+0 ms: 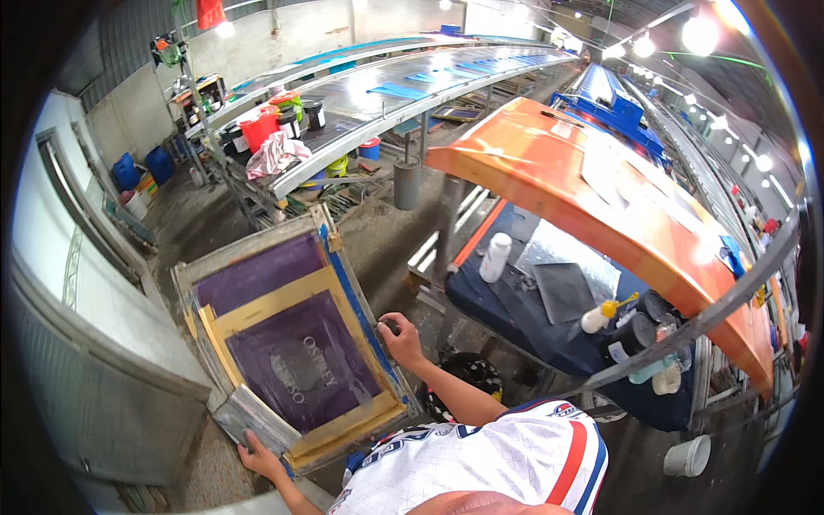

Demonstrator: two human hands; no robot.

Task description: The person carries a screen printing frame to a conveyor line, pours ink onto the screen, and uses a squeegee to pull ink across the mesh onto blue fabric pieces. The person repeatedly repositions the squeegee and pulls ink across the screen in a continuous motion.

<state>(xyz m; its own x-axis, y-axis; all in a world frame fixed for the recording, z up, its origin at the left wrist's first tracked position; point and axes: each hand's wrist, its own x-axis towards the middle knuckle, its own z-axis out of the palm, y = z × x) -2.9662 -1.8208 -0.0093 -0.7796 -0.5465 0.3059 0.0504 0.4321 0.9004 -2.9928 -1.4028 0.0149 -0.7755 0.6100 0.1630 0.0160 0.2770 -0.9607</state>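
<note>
A screen printing frame [360,305] with purple mesh, tan tape borders and pale lettering is held tilted in front of me, at the left. My left hand [262,457] grips its lower left corner, beside a greyish strip lying along that edge. At the opposite side, my right hand [401,339] is closed at the blue-taped right edge, its fingers curled with a dark gap between thumb and forefinger. Parts of the fingers are hidden by the frame.
To the right stands a dark-topped table [515,318] with a white bottle [495,257], a yellow-capped bottle [598,318] and dark jars, under an orange cover [592,172]. A long printing table [343,150] with paint buckets [259,129] runs behind. A white door [86,240] is at the left.
</note>
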